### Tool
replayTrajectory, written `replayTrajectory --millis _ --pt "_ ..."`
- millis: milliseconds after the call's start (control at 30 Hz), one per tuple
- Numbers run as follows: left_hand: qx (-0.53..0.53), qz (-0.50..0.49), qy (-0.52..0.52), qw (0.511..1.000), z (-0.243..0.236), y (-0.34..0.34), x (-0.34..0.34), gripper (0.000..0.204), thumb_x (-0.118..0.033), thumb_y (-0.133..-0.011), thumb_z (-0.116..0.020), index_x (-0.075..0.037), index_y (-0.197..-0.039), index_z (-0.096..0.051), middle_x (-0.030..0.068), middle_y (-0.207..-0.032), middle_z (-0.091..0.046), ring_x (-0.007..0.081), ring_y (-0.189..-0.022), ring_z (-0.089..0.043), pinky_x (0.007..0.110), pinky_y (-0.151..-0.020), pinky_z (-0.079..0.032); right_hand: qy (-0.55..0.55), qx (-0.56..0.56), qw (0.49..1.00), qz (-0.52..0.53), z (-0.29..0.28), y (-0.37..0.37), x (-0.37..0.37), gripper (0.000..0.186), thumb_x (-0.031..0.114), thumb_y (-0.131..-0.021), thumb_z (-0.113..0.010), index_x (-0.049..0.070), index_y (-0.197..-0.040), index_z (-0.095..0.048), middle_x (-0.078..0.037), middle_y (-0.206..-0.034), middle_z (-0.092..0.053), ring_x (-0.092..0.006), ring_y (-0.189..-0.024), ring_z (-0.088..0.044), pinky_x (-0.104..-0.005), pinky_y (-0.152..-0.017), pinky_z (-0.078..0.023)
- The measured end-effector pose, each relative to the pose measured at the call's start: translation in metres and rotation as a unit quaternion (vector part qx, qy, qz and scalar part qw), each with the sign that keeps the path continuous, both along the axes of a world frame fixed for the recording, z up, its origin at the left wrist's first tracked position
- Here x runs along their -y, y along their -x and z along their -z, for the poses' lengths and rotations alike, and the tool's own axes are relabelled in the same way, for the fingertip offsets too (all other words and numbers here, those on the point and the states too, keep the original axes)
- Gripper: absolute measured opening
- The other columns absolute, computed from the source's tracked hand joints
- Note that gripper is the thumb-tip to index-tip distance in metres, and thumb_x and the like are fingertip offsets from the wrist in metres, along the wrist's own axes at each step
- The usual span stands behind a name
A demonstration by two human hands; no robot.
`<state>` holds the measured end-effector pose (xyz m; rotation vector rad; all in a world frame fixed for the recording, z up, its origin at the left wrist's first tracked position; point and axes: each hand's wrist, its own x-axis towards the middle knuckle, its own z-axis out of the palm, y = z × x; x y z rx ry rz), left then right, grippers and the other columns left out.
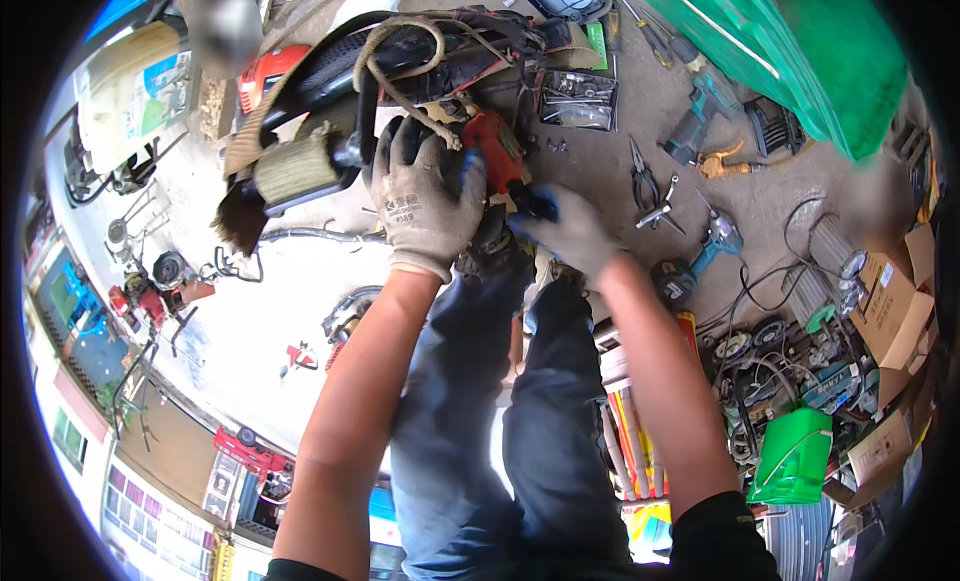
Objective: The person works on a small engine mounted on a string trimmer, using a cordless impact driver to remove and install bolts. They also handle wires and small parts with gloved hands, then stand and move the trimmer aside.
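My left hand (420, 203), in a grey-white work glove, lies with fingers stretched out against a machine with a black frame (352, 141) and a tan cover. Its thumb is beside a red part (493, 151) at the machine's near right side. My right hand (572, 231), gloved with blue fingertips, closes around the black, handle-like end (528, 197) of that red part. A tan rope (440, 43) loops over the machine and hangs down near my left fingers. What lies under my left palm is hidden.
To the right lie pliers (642, 176), a cordless drill (715, 236), another teal power tool (692, 121) and a tray of small parts (578, 101). A green sheet (780, 51) covers the far right. Cardboard boxes (895, 301) and a green container (795, 456) stand at the near right.
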<state>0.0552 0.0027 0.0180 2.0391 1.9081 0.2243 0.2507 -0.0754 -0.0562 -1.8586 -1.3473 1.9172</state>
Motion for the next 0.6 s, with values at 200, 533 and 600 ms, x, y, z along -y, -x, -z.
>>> replayTrajectory --millis 200,533,600 --pt "-0.042 0.017 0.032 0.998 0.003 0.007 0.001 0.040 -0.033 -0.079 -0.066 -0.016 -0.115 -0.070 0.0201 -0.117 -0.064 0.0390 -0.119 -0.053 0.052 -0.113 -0.029 -0.010 0.152 0.980 -0.130 -0.042 0.029 -0.037 0.039 0.021 -0.085 -0.064 0.010 -0.122 -0.063 -0.024 -0.113 -0.066 -0.0433 -0.104 -0.062 -0.0510 -0.088 -0.050" --pt "0.014 -0.005 0.118 0.993 -0.005 0.006 -0.005 0.048 -0.034 -0.080 -0.066 -0.014 -0.123 -0.063 0.0204 -0.133 -0.054 0.0411 -0.117 -0.057 0.048 -0.096 -0.048 0.043 -0.127 0.967 0.216 -0.012 0.040 0.012 0.022 0.023 -0.092 -0.069 0.002 -0.099 -0.066 -0.019 -0.086 -0.068 -0.0294 -0.070 -0.063 -0.0374 -0.069 -0.051" --pt "0.055 0.009 0.068 0.996 -0.002 0.002 -0.012 0.046 -0.034 -0.078 -0.064 -0.012 -0.119 -0.067 0.0176 -0.121 -0.064 0.0392 -0.117 -0.056 0.050 -0.104 -0.040 0.025 -0.042 0.975 0.217 -0.009 0.046 0.006 0.028 0.029 -0.095 -0.066 0.001 -0.095 -0.066 -0.023 -0.078 -0.064 -0.0334 -0.068 -0.061 -0.0384 -0.066 -0.050"
